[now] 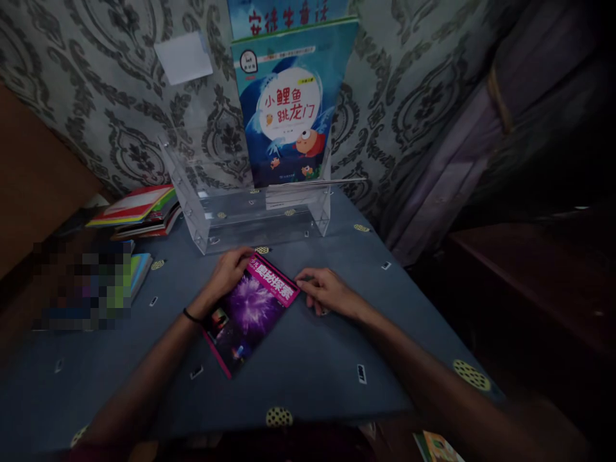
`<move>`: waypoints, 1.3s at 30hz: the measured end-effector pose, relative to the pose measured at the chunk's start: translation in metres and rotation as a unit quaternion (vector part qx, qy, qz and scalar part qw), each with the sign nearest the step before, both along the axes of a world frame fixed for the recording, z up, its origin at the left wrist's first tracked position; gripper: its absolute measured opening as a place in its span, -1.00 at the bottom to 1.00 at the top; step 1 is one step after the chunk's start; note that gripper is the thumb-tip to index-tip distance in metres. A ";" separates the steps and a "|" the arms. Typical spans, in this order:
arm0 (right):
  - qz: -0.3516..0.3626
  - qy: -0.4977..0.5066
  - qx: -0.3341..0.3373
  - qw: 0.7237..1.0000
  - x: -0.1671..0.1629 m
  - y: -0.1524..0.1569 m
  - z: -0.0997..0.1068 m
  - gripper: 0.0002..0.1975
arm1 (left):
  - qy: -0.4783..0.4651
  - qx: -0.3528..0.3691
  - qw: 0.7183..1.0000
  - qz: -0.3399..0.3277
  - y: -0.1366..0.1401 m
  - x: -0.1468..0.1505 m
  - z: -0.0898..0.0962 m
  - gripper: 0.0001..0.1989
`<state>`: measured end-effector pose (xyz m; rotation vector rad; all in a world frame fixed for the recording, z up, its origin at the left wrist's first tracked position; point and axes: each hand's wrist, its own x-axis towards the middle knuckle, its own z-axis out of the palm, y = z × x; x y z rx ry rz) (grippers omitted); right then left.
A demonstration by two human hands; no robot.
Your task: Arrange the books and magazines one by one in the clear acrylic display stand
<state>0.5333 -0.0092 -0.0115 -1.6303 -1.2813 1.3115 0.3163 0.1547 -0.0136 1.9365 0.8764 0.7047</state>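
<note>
One left hand [228, 273] is touching the purple book [256, 311], grip and opening unclear; right hand [332, 292] is pinching its corner.

You have two hands, one left hand [230, 273] and one right hand [331, 292], with one purple magazine [255, 308] between them. Your left wrist wears one dark band [192, 317]. Beyond your hands are one clear rack [187, 196] and two upright blue books, a front one [293, 106] and a back one [289, 19]. Left of your left hand lie two piles of books, a farther pile [139, 208] and a nearer pile [129, 282], each too unclear to count. Beyond that hand hangs one white card [183, 59].
</note>
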 end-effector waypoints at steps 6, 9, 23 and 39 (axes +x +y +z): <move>-0.075 -0.227 0.180 0.954 -0.001 0.007 -0.007 -0.70 | 0.131 0.233 0.963 -0.034 -0.025 -0.015 -0.005 -0.72; -0.024 -0.188 0.261 0.946 -0.007 0.026 -0.011 -0.60 | 0.150 0.280 0.947 -0.043 -0.032 -0.021 -0.013 -0.70; 0.092 -0.133 0.314 0.935 -0.022 0.108 -0.027 -0.61 | 0.107 0.251 0.960 -0.058 -0.030 -0.024 -0.018 -0.65; 0.038 -0.073 0.282 0.956 -0.018 0.111 -0.030 -0.68 | 0.169 0.325 0.927 -0.086 -0.032 -0.020 -0.020 -0.64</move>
